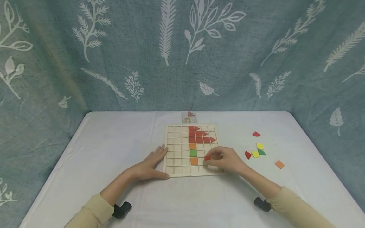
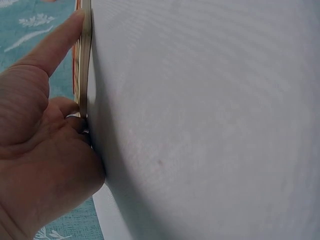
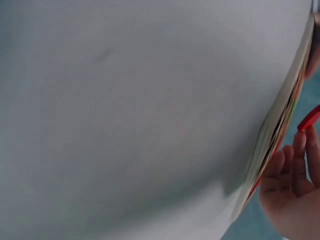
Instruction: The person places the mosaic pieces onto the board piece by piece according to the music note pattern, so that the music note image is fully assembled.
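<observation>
A pale wooden grid board [image 1: 177, 161] lies on the table, with red squares and triangles in its upper rows. Below them, one column bears an orange square [image 1: 193, 146], a green square [image 1: 193, 153] and a second orange square [image 1: 194, 161]. My left hand [image 1: 149, 166] rests at the board's left edge, fingers straight, thumb at the lower corner; the left wrist view shows the thumb [image 2: 60, 45] against the rim. Over the right part of the board, my right hand [image 1: 226, 159] pinches a red piece [image 3: 311, 118] between thumb and fingertips.
Right of the board lie loose pieces: two red ones [image 1: 256, 134], two yellow squares [image 1: 260, 146], a green leaf-shaped piece [image 1: 261, 152] and an orange square [image 1: 279, 164]. A small picture card [image 1: 189, 117] lies behind the board. A patterned curtain [image 1: 159, 79] hangs behind the white table [image 1: 122, 136].
</observation>
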The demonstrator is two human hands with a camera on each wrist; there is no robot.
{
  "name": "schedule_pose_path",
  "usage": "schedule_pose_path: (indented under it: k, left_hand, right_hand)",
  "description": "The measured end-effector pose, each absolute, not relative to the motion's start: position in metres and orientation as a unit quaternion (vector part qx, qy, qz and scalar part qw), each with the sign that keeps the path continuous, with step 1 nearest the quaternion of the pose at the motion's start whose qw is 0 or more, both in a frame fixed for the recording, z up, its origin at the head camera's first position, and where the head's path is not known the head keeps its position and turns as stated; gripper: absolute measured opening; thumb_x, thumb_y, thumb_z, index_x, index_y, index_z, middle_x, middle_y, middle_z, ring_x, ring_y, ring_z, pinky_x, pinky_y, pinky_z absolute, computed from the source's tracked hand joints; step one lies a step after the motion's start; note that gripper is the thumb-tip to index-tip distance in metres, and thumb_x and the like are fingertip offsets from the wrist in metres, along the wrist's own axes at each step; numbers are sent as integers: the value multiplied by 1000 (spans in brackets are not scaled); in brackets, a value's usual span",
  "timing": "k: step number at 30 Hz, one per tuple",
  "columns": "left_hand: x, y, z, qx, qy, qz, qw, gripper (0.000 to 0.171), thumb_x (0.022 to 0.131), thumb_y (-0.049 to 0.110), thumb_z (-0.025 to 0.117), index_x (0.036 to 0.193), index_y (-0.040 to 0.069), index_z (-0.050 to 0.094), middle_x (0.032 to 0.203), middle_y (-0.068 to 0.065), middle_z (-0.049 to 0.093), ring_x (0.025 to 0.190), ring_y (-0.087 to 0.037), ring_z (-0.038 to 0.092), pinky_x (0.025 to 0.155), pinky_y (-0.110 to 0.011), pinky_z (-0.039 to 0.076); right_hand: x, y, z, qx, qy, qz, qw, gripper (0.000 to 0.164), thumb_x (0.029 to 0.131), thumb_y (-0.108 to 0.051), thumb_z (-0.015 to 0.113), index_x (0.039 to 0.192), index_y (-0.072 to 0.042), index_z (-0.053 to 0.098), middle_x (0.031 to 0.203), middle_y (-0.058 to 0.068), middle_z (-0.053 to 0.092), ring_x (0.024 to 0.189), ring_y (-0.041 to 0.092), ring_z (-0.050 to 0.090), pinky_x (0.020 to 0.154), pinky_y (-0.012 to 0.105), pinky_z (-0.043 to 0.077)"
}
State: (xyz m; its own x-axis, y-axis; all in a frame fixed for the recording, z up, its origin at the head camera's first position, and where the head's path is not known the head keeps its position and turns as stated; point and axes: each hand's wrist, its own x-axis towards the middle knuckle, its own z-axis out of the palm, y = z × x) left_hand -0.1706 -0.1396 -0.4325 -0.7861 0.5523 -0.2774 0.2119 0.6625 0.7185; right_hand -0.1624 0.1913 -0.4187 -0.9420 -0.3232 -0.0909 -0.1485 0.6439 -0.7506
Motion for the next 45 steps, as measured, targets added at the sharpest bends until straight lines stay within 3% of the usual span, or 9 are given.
schedule_pose_path:
  k: [5, 15, 27, 37, 45]
  left_hand:
    - [-171, -137, -432, 214, 880, 348, 244, 108, 78, 44, 78, 156, 4, 14, 162, -17, 2, 149, -31, -3, 120, -47, -1]
    - [-172, -135, -433, 217, 879, 348, 242, 108, 79, 43, 77, 156, 2, 13, 162, -18, 1, 149, -33, -4, 119, -50, -2]
    - [-172, -139, -435, 223, 880, 345, 239, 108, 78, 44, 77, 156, 3, 14, 162, -18, 1, 149, -31, -4, 120, -47, -2]
    - [-169, -143, -433, 231, 876, 348, 241, 108, 80, 42, 78, 156, 2, 13, 162, -19, 1, 149, -33, -4, 120, -48, -2]
    - [-169, -147, -433, 242, 872, 351, 240, 107, 80, 41, 78, 155, 1, 13, 161, -20, 1, 148, -34, -4, 119, -49, -3]
  right_hand:
    - [-162, 168, -422, -214, 904, -357, 100, 18, 79, -28, 82, 94, -23, 74, 89, -17, 66, 89, 9, 57, 83, 32, 51]
    - [-165, 155, -424, -286, 905, -310, 60, 11, 80, -22, 81, 90, -21, 75, 83, -19, 66, 84, 6, 56, 76, 28, 50]
    - [-160, 162, -423, -276, 893, -338, 109, 17, 83, -16, 78, 100, -17, 75, 91, -15, 69, 91, 6, 59, 80, 27, 53]
    - [-155, 157, -427, -297, 886, -345, 84, 18, 83, -11, 78, 100, -16, 76, 93, -13, 70, 89, 8, 58, 79, 28, 50]
    - [-149, 159, -424, -221, 885, -392, 121, 17, 86, -15, 76, 102, -21, 75, 94, -15, 69, 89, 8, 61, 78, 28, 54]
